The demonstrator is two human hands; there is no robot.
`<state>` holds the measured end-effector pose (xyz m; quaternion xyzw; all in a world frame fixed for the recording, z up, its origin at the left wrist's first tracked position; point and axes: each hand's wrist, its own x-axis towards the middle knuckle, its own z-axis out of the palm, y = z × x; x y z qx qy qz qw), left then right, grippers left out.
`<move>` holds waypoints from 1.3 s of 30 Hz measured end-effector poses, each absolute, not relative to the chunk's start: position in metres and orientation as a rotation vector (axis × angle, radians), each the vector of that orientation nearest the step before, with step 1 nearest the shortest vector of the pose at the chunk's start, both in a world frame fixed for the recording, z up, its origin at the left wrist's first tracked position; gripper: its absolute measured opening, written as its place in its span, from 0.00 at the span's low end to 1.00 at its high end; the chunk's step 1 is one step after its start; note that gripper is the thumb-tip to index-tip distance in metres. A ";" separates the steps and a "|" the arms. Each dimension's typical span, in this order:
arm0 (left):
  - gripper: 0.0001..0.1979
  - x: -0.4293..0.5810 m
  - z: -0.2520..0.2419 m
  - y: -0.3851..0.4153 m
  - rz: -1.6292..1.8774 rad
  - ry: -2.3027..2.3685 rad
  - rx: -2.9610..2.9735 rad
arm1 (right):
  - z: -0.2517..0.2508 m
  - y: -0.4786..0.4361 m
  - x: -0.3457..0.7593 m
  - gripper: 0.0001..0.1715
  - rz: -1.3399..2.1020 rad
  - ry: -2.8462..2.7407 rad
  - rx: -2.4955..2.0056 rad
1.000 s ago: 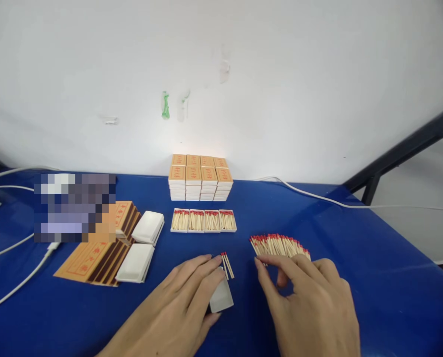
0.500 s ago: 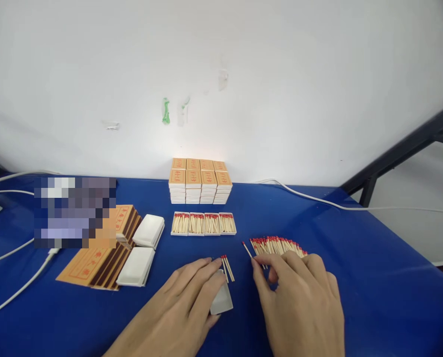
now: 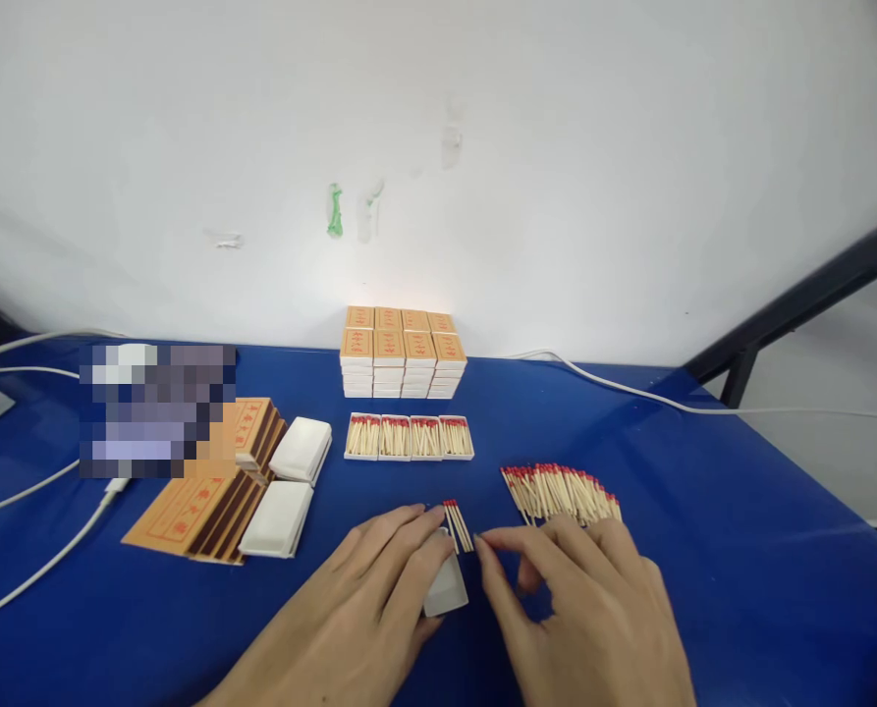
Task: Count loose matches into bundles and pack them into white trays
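My left hand (image 3: 364,599) is closed around a white matchbox tray (image 3: 449,587), its fingers over the tray's far and left parts. The tray's inside, as far as it shows, holds nothing. Just beyond its right edge, a small row of red-headed matches (image 3: 459,525) lies on the blue table (image 3: 747,589). My right hand (image 3: 571,589) pinches thumb and forefinger together at the lower end of the rightmost match. Its other fingers curl near a large fanned pile of matches (image 3: 560,491).
Four-square in front stand open trays filled with matches (image 3: 410,438), and behind them stacked matchboxes (image 3: 404,353). To the left are white trays (image 3: 280,518), orange box sleeves (image 3: 180,511) and a blurred device (image 3: 162,403). A white cable (image 3: 622,393) runs along the wall.
My right hand has moved left from the pile, bringing a match to the right side of the small row. My left hand still holds the tray. The view has shifted slightly.
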<state>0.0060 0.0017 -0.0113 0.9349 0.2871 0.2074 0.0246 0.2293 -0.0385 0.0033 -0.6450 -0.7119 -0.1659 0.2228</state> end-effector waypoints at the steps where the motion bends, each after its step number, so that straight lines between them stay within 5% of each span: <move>1: 0.26 0.006 -0.010 0.002 0.637 0.882 2.901 | 0.005 -0.037 0.233 0.11 -0.467 -1.945 -1.796; 12: 0.25 0.006 -0.009 0.001 0.695 0.900 2.832 | 0.009 -0.021 0.239 0.15 -0.713 -1.905 -1.889; 39: 0.26 0.007 -0.010 0.001 0.658 0.911 2.916 | 0.005 -0.039 0.240 0.14 -0.465 -2.116 -1.790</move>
